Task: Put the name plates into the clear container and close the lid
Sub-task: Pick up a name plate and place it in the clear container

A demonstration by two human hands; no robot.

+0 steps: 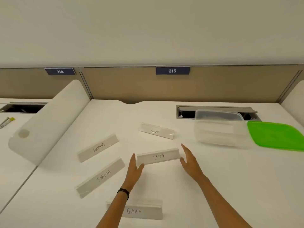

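Both hands flank the white tent-shaped BETA name plate (158,156) mid-desk: left hand (134,167) flat-fingered, touching its nine o'clock end, right hand (189,162) spread wide just beside the three o'clock end, neither gripping yet. Best move, I'd say: press evenly on both ends, lift level, carry toward two o'clock where the clear rectangular plastic container (220,127) sits open, flat green plastic lid (276,135) at its three o'clock. The count: five plates on the white desk (213,178), BETA, LION (156,131), ALPHA (97,147), SIGMA (100,176), GAMA (134,210); one container, one lid
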